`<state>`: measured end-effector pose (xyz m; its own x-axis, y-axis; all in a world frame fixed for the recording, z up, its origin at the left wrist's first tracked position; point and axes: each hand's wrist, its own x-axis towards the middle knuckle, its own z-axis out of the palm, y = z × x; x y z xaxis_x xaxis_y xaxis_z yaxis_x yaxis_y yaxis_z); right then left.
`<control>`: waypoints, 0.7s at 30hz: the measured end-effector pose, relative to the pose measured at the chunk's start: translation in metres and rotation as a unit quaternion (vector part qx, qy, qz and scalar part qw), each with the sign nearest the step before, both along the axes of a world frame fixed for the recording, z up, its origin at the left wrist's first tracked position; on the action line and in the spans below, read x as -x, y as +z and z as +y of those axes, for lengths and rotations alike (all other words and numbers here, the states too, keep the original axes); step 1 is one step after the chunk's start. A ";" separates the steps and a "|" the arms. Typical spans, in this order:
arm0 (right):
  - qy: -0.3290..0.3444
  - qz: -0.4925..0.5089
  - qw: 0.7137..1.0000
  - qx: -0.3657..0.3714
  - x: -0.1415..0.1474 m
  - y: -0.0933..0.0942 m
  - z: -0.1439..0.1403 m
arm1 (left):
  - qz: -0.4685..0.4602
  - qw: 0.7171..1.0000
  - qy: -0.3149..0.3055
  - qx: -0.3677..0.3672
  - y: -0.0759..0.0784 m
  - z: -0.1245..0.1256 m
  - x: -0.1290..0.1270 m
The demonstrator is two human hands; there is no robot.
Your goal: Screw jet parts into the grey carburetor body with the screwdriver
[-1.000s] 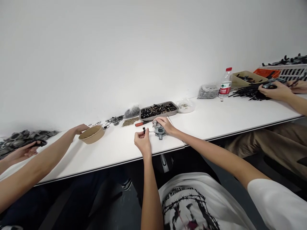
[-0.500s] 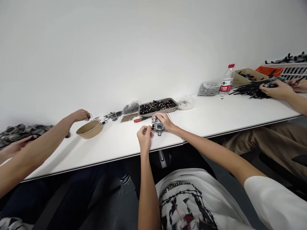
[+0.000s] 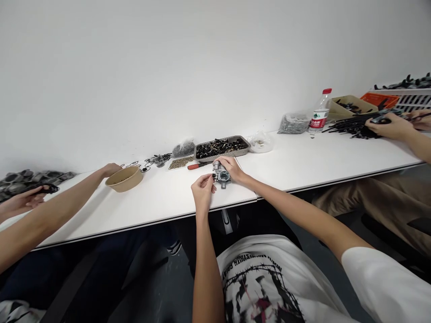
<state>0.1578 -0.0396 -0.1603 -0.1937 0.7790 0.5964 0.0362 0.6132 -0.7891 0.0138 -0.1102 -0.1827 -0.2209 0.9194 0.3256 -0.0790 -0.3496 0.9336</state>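
Observation:
On the white table in front of me is a metal carburetor [image 3: 222,176], its round opening facing up toward me. My right hand [image 3: 233,168] is closed around its upper right part. At its left side, my left hand [image 3: 202,186] pinches a small black part [image 3: 214,177] against the body; the fingers hide most of that piece. Just behind the carburetor lies a screwdriver with a red handle [image 3: 193,166]. Further back stands a metal tray [image 3: 212,159] of small black and brass-coloured parts.
Small brass pieces [image 3: 181,163] and plastic bags [image 3: 261,142] flank the tray. At left, a co-worker's hand [image 3: 111,168] is beside a paper bowl [image 3: 129,180]; another co-worker's hand [image 3: 392,127] holds a metal part at right. A water bottle [image 3: 319,117] stands near the wall.
The co-worker's arm at left has come down behind the bowl, and their other hand now shows a black part. My hands keep nearly the same hold on the carburetor.

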 end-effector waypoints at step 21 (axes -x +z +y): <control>0.008 0.004 0.999 -0.038 -0.001 -0.004 0.004 | 0.043 0.998 0.038 0.019 0.002 0.000 -0.002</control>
